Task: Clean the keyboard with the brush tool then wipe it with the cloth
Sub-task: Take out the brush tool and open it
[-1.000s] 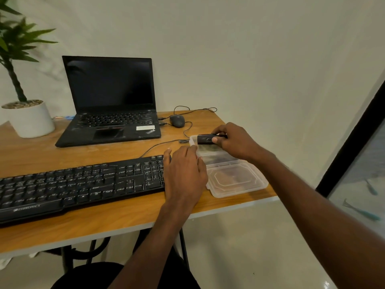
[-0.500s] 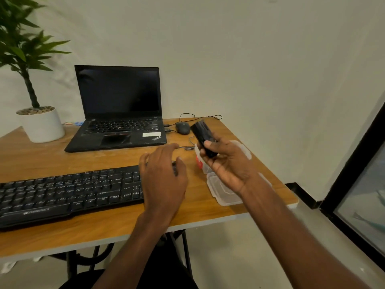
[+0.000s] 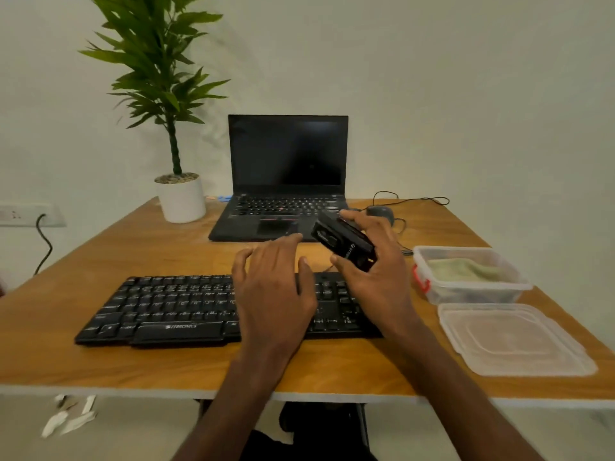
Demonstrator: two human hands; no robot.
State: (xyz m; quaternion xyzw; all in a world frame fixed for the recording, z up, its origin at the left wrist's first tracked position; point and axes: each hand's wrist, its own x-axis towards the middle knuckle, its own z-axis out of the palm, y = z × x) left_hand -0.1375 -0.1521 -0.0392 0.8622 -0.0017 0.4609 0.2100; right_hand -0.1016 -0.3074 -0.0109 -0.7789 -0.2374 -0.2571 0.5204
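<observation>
A: What are the fingers doing?

B: The right hand (image 3: pixel 372 261) has its fingers curled round the black brush tool (image 3: pixel 344 242), thumb below and fingertips over the top. The left hand (image 3: pixel 276 287) has relaxed, spread fingers and grips nothing; it is over the right half of the keyboard (image 3: pixel 173 307), but I cannot tell whether it touches the keys.

A: Where is the brush tool, and which way does it lie?

B: Lifted above the keyboard's far right corner. Its long axis slants, with the upper end toward the laptop (image 3: pixel 286 181) and the lower end toward the person's right.

A: Edges and room around the keyboard?

B: The keyboard lies along the desk (image 3: pixel 166 254), with a bare strip of wood between its front and the desk's near edge. Left of the keyboard the wood is open out to the desk's left edge. Behind it is a band of bare wood, then the laptop and a potted plant (image 3: pixel 181 197). Right of it, near but apart, stand a clear container (image 3: pixel 472 291) with a pale cloth (image 3: pixel 466 269) inside and its lid (image 3: pixel 512 341) flat, close to the desk's near right edge. A mouse (image 3: pixel 381 212) sits behind the keyboard's right end.
</observation>
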